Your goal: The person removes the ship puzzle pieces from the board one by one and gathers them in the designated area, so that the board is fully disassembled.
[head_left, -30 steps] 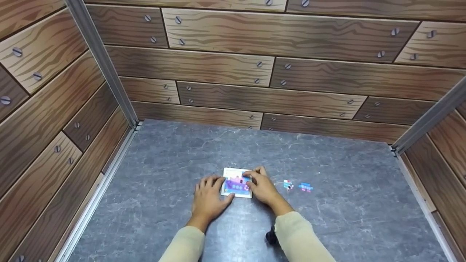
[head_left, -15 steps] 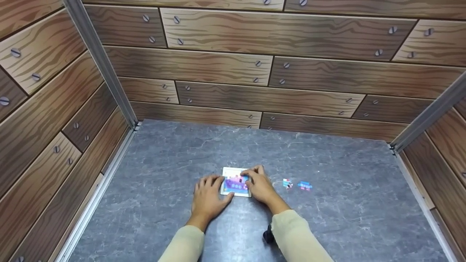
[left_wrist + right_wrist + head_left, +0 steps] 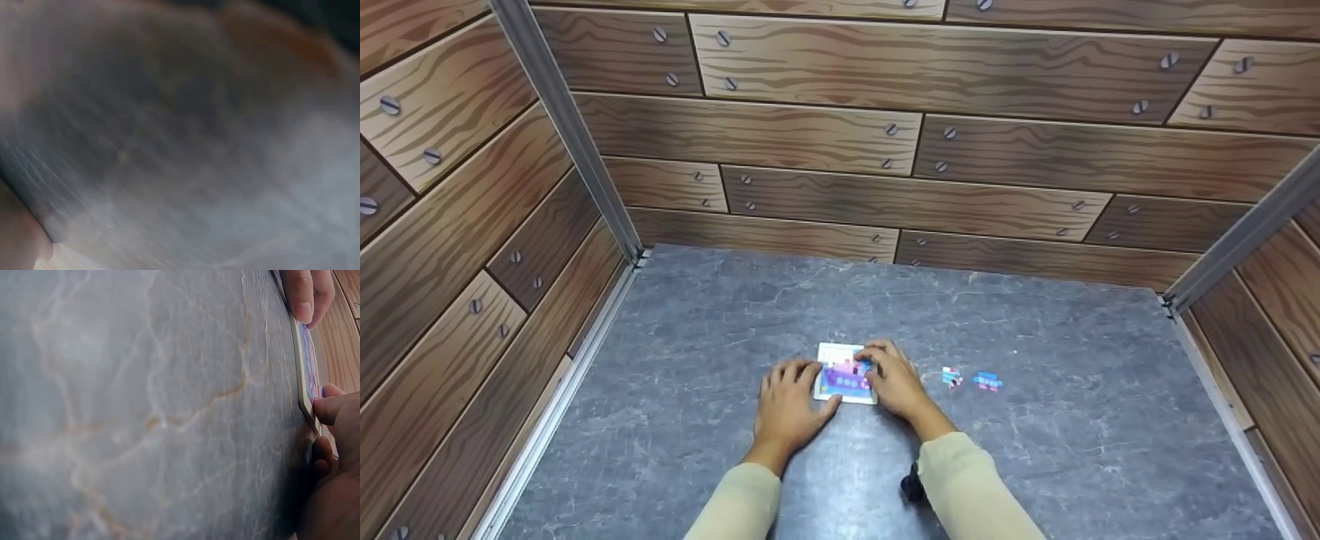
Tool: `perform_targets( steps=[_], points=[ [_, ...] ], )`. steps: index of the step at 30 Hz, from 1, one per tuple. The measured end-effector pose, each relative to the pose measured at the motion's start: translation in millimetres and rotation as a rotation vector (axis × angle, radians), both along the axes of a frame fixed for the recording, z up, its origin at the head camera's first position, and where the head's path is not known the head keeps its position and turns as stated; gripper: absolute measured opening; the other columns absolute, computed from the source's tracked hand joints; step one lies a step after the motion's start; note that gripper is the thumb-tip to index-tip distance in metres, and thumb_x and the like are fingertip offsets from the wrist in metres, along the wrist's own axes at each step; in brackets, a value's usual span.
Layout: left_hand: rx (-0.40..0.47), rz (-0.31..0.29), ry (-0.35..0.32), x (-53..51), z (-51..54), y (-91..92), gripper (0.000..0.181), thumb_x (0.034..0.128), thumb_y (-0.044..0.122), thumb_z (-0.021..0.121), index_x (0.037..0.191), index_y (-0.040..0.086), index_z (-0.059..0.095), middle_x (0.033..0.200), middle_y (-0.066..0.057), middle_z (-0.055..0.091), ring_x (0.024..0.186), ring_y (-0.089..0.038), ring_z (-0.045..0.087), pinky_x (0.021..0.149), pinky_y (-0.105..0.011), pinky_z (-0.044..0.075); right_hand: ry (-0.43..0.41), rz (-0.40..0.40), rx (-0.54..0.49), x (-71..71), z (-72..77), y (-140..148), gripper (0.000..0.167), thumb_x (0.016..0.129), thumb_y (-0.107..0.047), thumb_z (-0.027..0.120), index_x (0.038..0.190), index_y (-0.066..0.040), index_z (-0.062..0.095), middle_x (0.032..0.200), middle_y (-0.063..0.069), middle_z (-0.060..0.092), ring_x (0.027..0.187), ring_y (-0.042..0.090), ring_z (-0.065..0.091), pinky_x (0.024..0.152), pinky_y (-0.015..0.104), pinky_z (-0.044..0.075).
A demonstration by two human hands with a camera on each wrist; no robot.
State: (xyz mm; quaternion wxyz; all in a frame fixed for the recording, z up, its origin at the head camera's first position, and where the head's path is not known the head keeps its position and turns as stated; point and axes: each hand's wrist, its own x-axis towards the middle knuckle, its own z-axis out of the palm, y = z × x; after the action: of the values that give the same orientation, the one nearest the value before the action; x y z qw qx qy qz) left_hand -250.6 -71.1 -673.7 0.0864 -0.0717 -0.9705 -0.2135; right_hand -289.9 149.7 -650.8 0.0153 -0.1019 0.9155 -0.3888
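A small square picture puzzle board with a white rim and a purple, pink and blue picture lies flat on the grey tabletop. My left hand rests at its left side, fingertips on the left edge and thumb at the near edge. At the right side my right hand has bent fingers over the picture. Its thumb and forefinger pinch a small, mostly hidden puzzle piece; a bit of blue shows there in the right wrist view, beside the thumb. The left wrist view is a dark blur.
Two loose puzzle pieces lie to the right: a red, white and teal one and a blue and pink one. A black object sits by the right sleeve. Wood-patterned walls enclose the tabletop.
Both hands stay at the board. My right fingers shift very slightly over its right side; the far fingers draw in a little. The loose pieces lie as before.
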Motion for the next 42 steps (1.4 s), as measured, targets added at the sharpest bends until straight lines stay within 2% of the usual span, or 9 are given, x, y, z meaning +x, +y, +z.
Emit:
perform_targets(
  steps=[6,10,16,19,23,28,32,39,42],
  points=[
    [-0.003,-0.001,-0.029,0.3,-0.1,0.0,0.069,0.095,0.072,0.065,0.148,0.028,0.064,0.15,0.0,0.061,0.144,-0.031,0.051,0.118,-0.059,0.042,-0.009,-0.027,-0.025,-1.5,-0.3,-0.3,0.051,0.101,-0.008,0.072,0.149,-0.021,0.064,0.152,0.007,0.058,0.147,0.037,0.054,0.122,0.065,0.037],
    [-0.002,0.0,-0.028,0.6,0.0,0.0,0.069,0.095,0.072,0.065,0.148,0.028,0.064,0.15,0.0,0.061,0.145,-0.031,0.051,0.118,-0.059,0.042,-0.009,-0.037,-0.041,-1.6,0.0,-0.3,0.055,0.099,-0.005,0.073,0.151,-0.019,0.064,0.15,0.009,0.058,0.145,0.038,0.056,0.121,0.063,0.041],
    [-0.006,-0.001,-0.014,0.0,-1.0,-0.1,0.07,0.0945,0.072,0.066,0.148,0.027,0.065,0.15,0.0,0.062,0.143,-0.031,0.052,0.117,-0.058,0.042,-0.045,-0.064,-0.09,-0.9,0.4,-1.4,0.052,0.1,-0.004,0.073,0.149,-0.018,0.065,0.151,0.01,0.054,0.141,0.036,0.058,0.12,0.057,0.046],
    [-0.008,-0.001,-0.011,-0.2,-2.0,-0.4,0.07,0.0943,0.072,0.065,0.148,0.028,0.065,0.15,0.0,0.062,0.143,-0.03,0.052,0.117,-0.057,0.042,-0.053,-0.08,-0.114,-0.9,0.6,-2.4,0.05,0.101,-0.004,0.072,0.149,-0.017,0.065,0.148,0.009,0.054,0.121,0.029,0.063,0.105,0.049,0.053],
    [-0.008,-0.005,-0.008,-0.6,-2.7,-0.5,0.07,0.0944,0.073,0.065,0.147,0.027,0.065,0.149,0.0,0.062,0.143,-0.03,0.052,0.118,-0.057,0.041,-0.033,-0.109,-0.111,-1.1,0.9,-3.6,0.047,0.101,-0.004,0.071,0.146,-0.017,0.068,0.142,0.008,0.057,0.099,0.02,0.059,0.088,0.038,0.049],
    [-0.002,0.002,-0.007,-0.6,-2.4,-0.4,0.07,0.0941,0.072,0.066,0.147,0.028,0.065,0.149,0.001,0.061,0.143,-0.03,0.051,0.118,-0.057,0.041,0.001,-0.14,-0.098,-2.9,0.1,-5.8,0.044,0.098,-0.001,0.073,0.14,-0.014,0.072,0.13,0.008,0.06,0.091,0.014,0.056,0.081,0.03,0.047],
    [0.002,0.0,-0.014,-0.2,-2.7,-0.2,0.069,0.0943,0.073,0.066,0.147,0.028,0.065,0.149,0.001,0.061,0.144,-0.03,0.051,0.118,-0.058,0.041,0.016,-0.167,-0.075,-2.8,-0.4,-7.4,0.041,0.099,-0.003,0.073,0.138,-0.013,0.073,0.123,0.007,0.06,0.091,0.014,0.056,0.079,0.031,0.046],
    [-0.005,-0.004,-0.003,-0.8,-2.1,-0.3,0.068,0.0947,0.072,0.065,0.146,0.027,0.065,0.149,0.0,0.061,0.143,-0.03,0.052,0.117,-0.058,0.042,0.01,-0.178,-0.075,-4.0,-0.8,-6.6,0.037,0.102,-0.006,0.07,0.138,-0.013,0.073,0.121,0.008,0.06,0.088,0.013,0.055,0.077,0.031,0.045],
    [0.0,-0.003,-0.009,-0.8,-1.8,-1.2,0.069,0.0942,0.072,0.066,0.146,0.027,0.065,0.15,0.0,0.061,0.143,-0.031,0.052,0.118,-0.058,0.042,0.014,-0.171,-0.093,-4.8,-1.1,-6.0,0.041,0.102,-0.004,0.07,0.142,-0.01,0.069,0.122,0.01,0.062,0.087,0.013,0.055,0.076,0.028,0.046]
  ],
)
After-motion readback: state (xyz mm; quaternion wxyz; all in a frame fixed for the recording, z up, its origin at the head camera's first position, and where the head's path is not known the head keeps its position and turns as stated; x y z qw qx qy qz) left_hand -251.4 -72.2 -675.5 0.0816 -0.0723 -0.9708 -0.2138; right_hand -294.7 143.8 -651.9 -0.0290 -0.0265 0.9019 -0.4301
